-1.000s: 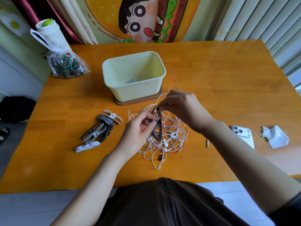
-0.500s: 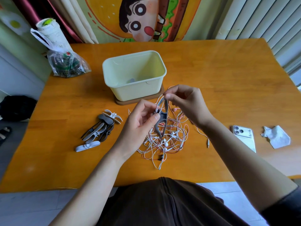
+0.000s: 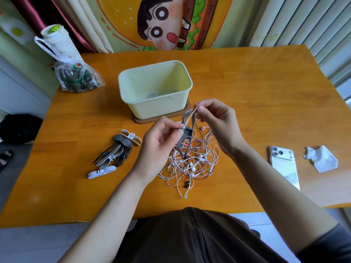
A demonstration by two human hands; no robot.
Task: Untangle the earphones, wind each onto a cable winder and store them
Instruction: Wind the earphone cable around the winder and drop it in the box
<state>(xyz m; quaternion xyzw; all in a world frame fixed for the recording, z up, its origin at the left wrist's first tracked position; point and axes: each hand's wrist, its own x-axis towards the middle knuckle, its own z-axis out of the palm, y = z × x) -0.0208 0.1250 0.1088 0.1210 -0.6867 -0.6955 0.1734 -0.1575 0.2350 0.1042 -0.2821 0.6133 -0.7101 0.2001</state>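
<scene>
The grey cable winder is held up above the tangle of earphones. Its long axis runs away from the person: the forked upper end points toward the pale tub, and the two legs point down at the tangle. The left hand pinches the winder's middle between thumb and curled fingers. The right hand pinches a white cable at the winder's upper tip (its other fingers loosely curled). Spare winders lie heaped on the table, left of the tangle.
</scene>
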